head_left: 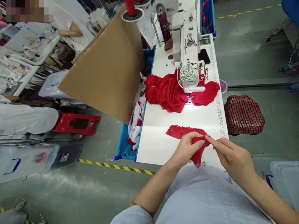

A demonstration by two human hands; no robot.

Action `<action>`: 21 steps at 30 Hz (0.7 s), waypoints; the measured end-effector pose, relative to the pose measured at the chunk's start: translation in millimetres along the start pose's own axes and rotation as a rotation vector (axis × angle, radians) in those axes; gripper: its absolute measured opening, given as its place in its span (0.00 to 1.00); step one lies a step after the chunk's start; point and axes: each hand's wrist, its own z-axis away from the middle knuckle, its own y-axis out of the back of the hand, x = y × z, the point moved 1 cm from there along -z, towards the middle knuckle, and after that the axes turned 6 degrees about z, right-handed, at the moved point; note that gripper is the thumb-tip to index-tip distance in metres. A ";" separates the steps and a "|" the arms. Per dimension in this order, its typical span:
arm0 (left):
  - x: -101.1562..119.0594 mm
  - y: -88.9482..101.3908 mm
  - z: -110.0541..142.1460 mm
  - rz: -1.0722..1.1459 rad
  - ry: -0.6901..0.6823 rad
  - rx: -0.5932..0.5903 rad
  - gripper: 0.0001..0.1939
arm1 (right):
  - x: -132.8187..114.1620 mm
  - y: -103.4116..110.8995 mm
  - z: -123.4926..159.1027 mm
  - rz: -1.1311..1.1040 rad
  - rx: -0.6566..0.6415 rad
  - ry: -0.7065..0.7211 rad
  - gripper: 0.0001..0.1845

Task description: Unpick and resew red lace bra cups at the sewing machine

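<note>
closely worked between two bare hands, a red lace piece point(181, 132) is held at the near end of a white desk point(155, 140), one end stretched out over the surface, the other hanging toward the person's light blue garment point(198, 193). the step in hand appears to be a careful working of the strip's edge — the left grip point(185, 149) is clamped on the gathered middle, thumb against forefinger, while the right grip point(235, 158) is pinched at the same spot, its fingertips nearly touching the other's. any move from this hold would seem to call for light, even tension and a steady left pinch, as the thin lace could slip or fold over on itself. farther along the desk, a heap of red fabric point(167, 93) lies bunched beside the head of a white sewing machine point(190, 37) — a flatter red panel point(209, 93) spreads on its other side, and a dark phone point(204, 56) rests behind.
</note>
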 end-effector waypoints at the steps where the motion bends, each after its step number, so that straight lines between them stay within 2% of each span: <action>1: 0.8 -0.7 0.7 -0.007 -0.010 0.006 0.19 | -0.1 0.7 -0.6 0.000 0.000 0.005 0.26; 12: 4.8 -6.3 5.3 -0.097 -0.016 0.018 0.17 | -2.9 6.2 -2.0 0.111 0.071 0.043 0.23; 15: 5.2 -4.7 5.2 -0.088 -0.037 0.007 0.17 | -2.6 6.6 -5.2 -0.160 0.022 -0.027 0.23; 18: 7.0 -3.1 5.3 -0.043 -0.009 -0.028 0.19 | -1.9 7.0 -8.9 -0.490 -0.062 -0.172 0.20; 21: 7.7 -1.4 5.6 -0.031 0.008 -0.046 0.19 | -1.4 7.1 -10.6 -0.635 -0.141 -0.333 0.17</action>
